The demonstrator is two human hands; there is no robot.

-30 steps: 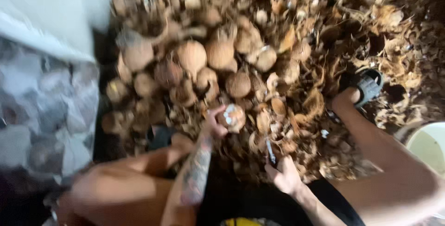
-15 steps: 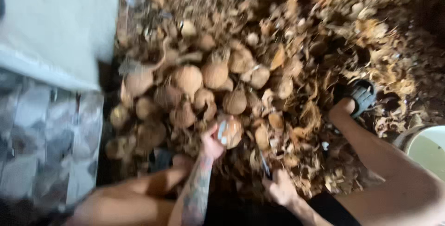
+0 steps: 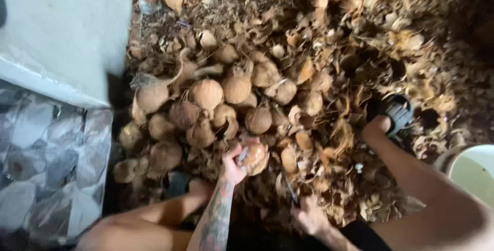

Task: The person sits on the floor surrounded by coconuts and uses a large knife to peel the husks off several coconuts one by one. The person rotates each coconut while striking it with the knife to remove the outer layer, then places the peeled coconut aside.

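A husked coconut (image 3: 254, 157) is gripped in the left hand (image 3: 234, 166) at the heap's (image 3: 288, 71) near edge; a blade (image 3: 291, 192) is clasped by the right hand (image 3: 310, 216). Husk-trimming appears underway; a careful, controlled cut seems needed.

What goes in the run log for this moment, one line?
left hand: grips coconut | right hand: low, holds thin tool, kind unclear | pile: coconuts and husk ahead | bucket: right edge

A: Where does the single head view sit?
B: Above the person, facing steeply down over knees and forearms onto the coconut pile (image 3: 231, 91).
A: How near?
B: Close; the left hand (image 3: 234, 166) and right hand (image 3: 309, 215) lie low in frame.
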